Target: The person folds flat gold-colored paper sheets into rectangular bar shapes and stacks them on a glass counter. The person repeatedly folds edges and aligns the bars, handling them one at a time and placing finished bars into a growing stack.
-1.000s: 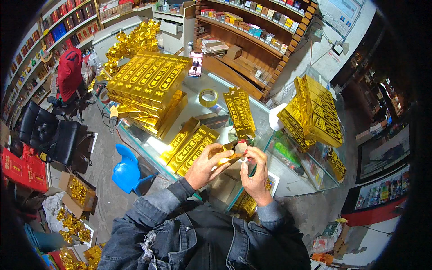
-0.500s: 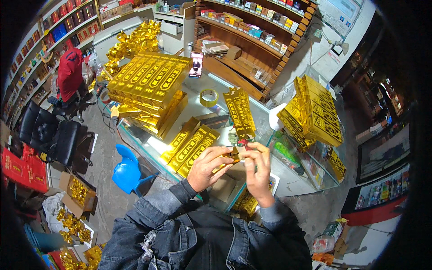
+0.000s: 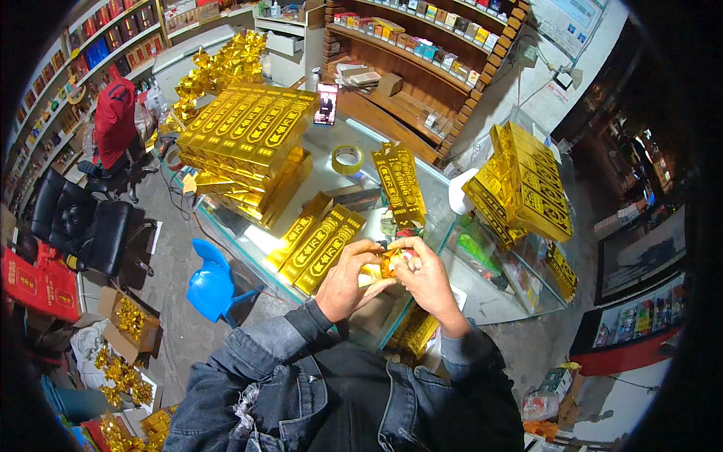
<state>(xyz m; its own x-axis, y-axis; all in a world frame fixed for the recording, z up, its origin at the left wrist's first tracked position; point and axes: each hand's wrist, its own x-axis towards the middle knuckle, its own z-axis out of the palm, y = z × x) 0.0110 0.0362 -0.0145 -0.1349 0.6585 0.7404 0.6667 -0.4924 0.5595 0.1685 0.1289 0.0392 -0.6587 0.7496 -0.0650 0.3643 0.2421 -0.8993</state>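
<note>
Between both hands is a shiny gold carton (image 3: 370, 274), its end turned up and partly covered by fingers. My left hand (image 3: 348, 282) wraps around the carton from the left. With bent fingers, my right hand (image 3: 428, 280) pinches at its upper right end, where folded gold card shows. Just left of my left hand lie long gold boxes (image 3: 327, 252) with black printing, side by side on the glass counter (image 3: 256, 252). Beyond my hands rests a flat gold printed piece (image 3: 401, 184), with small red bits at its near end.
Gold boxes form a tall stack (image 3: 252, 135) at the left and another pile (image 3: 527, 184) at the right. A tape roll (image 3: 348, 160) and a lit phone (image 3: 325, 104) are farther back. A blue chair (image 3: 215, 282) stands left of the counter, near a black armchair (image 3: 86, 218).
My right hand has moved in from beside a small red item and now grips the carton's end. The carton has tilted, showing more of its gold end.
</note>
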